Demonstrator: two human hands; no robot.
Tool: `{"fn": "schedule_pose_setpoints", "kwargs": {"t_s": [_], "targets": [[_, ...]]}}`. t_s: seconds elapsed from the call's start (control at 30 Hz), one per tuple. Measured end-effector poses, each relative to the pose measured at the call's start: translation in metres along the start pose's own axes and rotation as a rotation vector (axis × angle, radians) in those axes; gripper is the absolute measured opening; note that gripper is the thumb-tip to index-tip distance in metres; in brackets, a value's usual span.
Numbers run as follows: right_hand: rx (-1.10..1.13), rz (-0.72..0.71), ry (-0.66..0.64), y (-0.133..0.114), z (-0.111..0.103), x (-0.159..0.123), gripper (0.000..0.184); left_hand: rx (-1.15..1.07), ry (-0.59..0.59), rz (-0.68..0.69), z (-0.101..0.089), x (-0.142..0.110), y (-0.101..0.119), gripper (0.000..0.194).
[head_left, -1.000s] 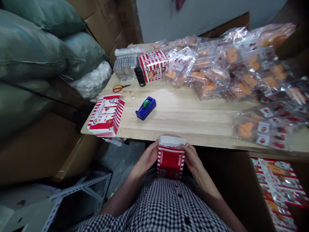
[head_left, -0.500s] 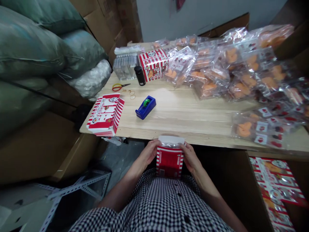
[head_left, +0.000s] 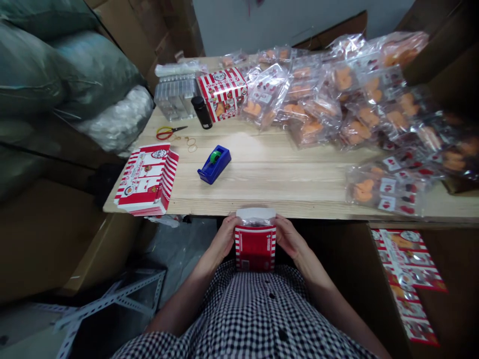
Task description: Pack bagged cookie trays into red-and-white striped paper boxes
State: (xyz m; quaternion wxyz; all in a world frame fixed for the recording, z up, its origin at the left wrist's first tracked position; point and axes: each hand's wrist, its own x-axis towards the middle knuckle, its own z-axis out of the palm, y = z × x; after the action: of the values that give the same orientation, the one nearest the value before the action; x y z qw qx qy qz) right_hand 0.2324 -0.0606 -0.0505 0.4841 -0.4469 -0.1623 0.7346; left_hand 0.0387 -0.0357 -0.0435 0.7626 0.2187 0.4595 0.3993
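Just in front of my body, below the table's near edge, is a small red box with white-striped sides. Its white top flap stands up, and clear plastic shows in its mouth. My left hand grips the box's upper left corner, fingers closed on it. At the upper right corner my right hand is closed on the box in the same way. Beyond the box, on the table, a blue tape dispenser carries a roll of green tape.
On the wooden table, flat striped cartons are stacked at left, near scissors, a black bottle and an upright striped box. Clear bags with orange pieces cover the right side. An open carton stands below.
My view has shifted a little, so the table's things appear further left. Both hands still hold the red box at its top corners, with its flap still up.
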Motion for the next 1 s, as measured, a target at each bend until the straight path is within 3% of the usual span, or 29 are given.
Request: {"fn": "schedule_pose_setpoints", "kwargs": {"t_s": [0.13,0.3,0.5,0.6,0.77,1.0], "targets": [[-0.063,-0.045,-0.001,-0.006,-0.003,0.002,0.014,0.037,-0.057,-0.015,-0.005,0.003,0.003,0.018],[-0.14,-0.111,-0.043,-0.011,-0.008,0.003,0.009,0.089,-0.215,0.004,-0.02,0.009,0.007,0.024],[-0.188,-0.126,-0.127,-0.01,-0.012,-0.002,0.014,0.11,-0.376,0.0,-0.027,0.002,0.017,0.028],[-0.189,-0.141,-0.168,-0.009,-0.014,-0.005,0.016,0.225,-0.436,0.035,-0.028,-0.005,0.024,0.028],[-0.257,-0.179,-0.236,-0.009,-0.015,-0.009,0.019,0.413,-0.418,0.117,-0.029,-0.007,0.031,0.022],[-0.438,-0.259,-0.17,-0.003,-0.02,0.001,0.021,0.52,-0.385,0.238,-0.029,0.001,0.032,0.021]]}}
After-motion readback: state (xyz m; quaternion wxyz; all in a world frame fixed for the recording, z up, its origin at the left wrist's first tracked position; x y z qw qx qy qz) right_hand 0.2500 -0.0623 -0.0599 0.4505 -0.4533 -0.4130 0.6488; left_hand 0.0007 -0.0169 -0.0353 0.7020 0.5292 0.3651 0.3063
